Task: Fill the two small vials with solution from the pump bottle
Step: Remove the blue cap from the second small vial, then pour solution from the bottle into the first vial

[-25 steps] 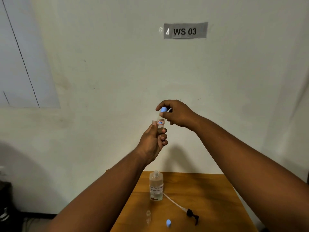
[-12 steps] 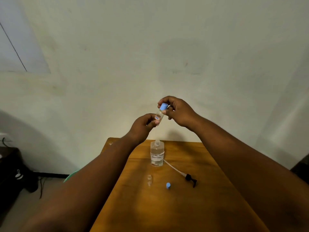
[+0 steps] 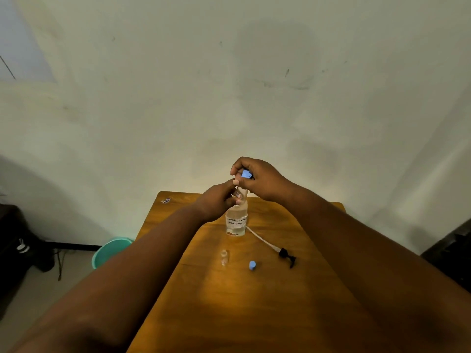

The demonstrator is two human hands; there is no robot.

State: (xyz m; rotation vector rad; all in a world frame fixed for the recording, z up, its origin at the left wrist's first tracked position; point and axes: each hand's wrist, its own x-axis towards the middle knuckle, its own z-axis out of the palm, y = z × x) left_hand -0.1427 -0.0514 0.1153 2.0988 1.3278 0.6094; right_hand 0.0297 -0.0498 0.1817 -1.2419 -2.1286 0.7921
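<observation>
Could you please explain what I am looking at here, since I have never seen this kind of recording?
There is no machine: a person wears a camera on the head, looking down at their own arms. The left hand grips a small vial, and the right hand's fingers pinch its blue cap. On the wooden table stand a clear labelled bottle and a second, uncapped vial. A loose blue cap and the removed pump head with its tube lie there too.
</observation>
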